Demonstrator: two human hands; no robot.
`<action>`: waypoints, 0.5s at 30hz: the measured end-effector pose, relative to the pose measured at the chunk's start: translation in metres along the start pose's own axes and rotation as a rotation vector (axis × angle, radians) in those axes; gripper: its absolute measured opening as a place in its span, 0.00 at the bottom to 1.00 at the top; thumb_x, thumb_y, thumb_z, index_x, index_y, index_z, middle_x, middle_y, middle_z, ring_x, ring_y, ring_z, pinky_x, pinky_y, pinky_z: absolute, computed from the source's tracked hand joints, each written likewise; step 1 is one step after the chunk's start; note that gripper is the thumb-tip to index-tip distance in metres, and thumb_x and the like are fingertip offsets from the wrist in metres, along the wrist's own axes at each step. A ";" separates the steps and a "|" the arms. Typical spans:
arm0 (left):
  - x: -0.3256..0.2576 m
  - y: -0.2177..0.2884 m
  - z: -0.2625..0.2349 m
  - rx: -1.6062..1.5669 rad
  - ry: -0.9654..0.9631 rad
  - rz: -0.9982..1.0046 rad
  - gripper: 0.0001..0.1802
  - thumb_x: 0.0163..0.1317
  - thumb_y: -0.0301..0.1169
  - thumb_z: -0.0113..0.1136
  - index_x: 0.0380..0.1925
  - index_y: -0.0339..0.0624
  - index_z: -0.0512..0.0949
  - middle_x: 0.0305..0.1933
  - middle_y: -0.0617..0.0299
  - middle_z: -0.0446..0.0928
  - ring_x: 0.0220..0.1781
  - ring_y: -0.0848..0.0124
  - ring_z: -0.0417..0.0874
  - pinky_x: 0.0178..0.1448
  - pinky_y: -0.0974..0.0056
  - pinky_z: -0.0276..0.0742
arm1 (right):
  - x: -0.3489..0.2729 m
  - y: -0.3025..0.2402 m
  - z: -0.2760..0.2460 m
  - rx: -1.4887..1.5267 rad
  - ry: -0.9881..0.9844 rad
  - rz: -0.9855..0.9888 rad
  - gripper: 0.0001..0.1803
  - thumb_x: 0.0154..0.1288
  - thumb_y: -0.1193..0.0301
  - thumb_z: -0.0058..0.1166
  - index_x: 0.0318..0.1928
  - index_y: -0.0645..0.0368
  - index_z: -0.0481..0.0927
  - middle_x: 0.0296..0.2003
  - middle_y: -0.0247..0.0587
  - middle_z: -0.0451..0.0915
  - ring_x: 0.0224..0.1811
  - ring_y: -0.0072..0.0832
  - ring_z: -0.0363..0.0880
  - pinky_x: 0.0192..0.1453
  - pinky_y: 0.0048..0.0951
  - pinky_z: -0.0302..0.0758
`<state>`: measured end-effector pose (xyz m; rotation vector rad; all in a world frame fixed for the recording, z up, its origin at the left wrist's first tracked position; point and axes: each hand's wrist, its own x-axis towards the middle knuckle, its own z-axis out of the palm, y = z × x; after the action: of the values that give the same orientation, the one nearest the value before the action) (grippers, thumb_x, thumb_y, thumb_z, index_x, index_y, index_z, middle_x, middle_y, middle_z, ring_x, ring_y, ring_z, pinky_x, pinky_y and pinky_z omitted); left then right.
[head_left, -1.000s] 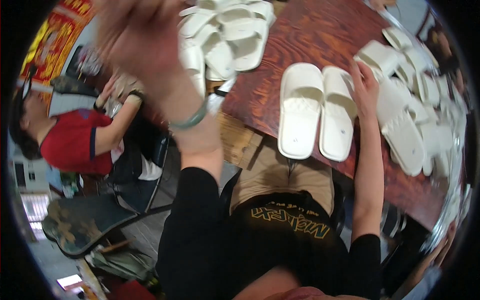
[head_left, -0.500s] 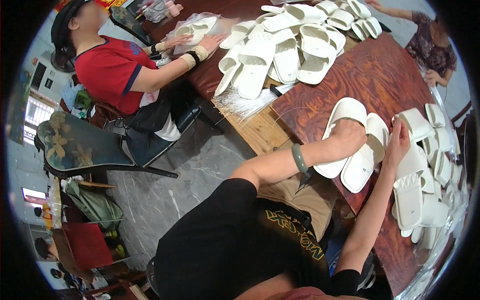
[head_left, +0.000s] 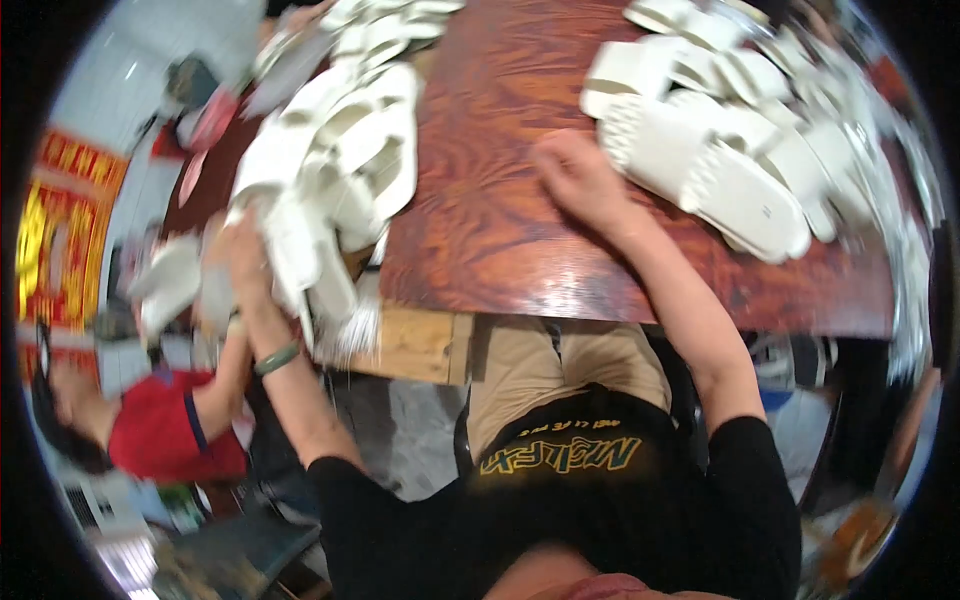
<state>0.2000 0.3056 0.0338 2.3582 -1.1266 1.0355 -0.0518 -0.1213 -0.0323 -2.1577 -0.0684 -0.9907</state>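
My left hand [head_left: 243, 250] reaches to the near left edge of a heap of white open-toed slippers [head_left: 325, 150], touching the slippers there. Its fingers are blurred and partly hidden, so I cannot make out its grip. A green bangle [head_left: 277, 358] circles that wrist. Over the red-brown wooden tabletop [head_left: 490, 210], my right hand [head_left: 585, 180] is loosely closed, fingers curled together, and nothing shows in it. Just right of it, a white slipper with a braided-look strap [head_left: 750, 200] lies at the near side of the right-hand slipper pile [head_left: 790, 110].
A co-worker in a red shirt [head_left: 175, 425] sits at the left, an arm stretched toward the left heap. Clear plastic sheeting [head_left: 905, 250] hangs along the right side. White bristly strands [head_left: 360, 330] lie by a pale wooden board [head_left: 415, 345] below the left heap.
My view has turned left-to-right across the table. The slipper pair under my hands is gone from the bare tabletop. My left hand has swung out to the left heap; my right has left the slippers.
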 end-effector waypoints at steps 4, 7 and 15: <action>0.044 -0.007 0.025 -0.441 -0.363 -1.009 0.26 0.61 0.44 0.51 0.44 0.28 0.76 0.34 0.55 0.76 0.34 0.71 0.73 0.37 0.64 0.68 | -0.032 -0.032 -0.027 -0.108 -0.031 -0.139 0.07 0.55 0.77 0.55 0.36 0.65 0.77 0.37 0.48 0.77 0.41 0.44 0.76 0.44 0.35 0.75; 0.032 0.008 0.049 -0.129 -0.649 -0.675 0.29 0.58 0.47 0.53 0.43 0.26 0.77 0.35 0.49 0.79 0.39 0.63 0.78 0.43 0.62 0.71 | -0.060 -0.063 -0.077 -0.333 -0.056 -0.155 0.10 0.53 0.75 0.57 0.38 0.60 0.77 0.39 0.44 0.76 0.42 0.40 0.76 0.46 0.37 0.73; -0.008 -0.088 0.052 -0.178 -0.362 -0.681 0.30 0.59 0.47 0.52 0.48 0.28 0.74 0.44 0.42 0.78 0.47 0.57 0.79 0.51 0.62 0.70 | -0.040 -0.036 -0.206 -0.953 -0.011 0.011 0.18 0.56 0.72 0.56 0.48 0.60 0.74 0.44 0.45 0.77 0.48 0.42 0.73 0.53 0.37 0.69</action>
<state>0.2893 0.3364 -0.0060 2.5397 -0.4050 0.2700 -0.2221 -0.2197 0.0495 -2.9985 0.5072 -1.1366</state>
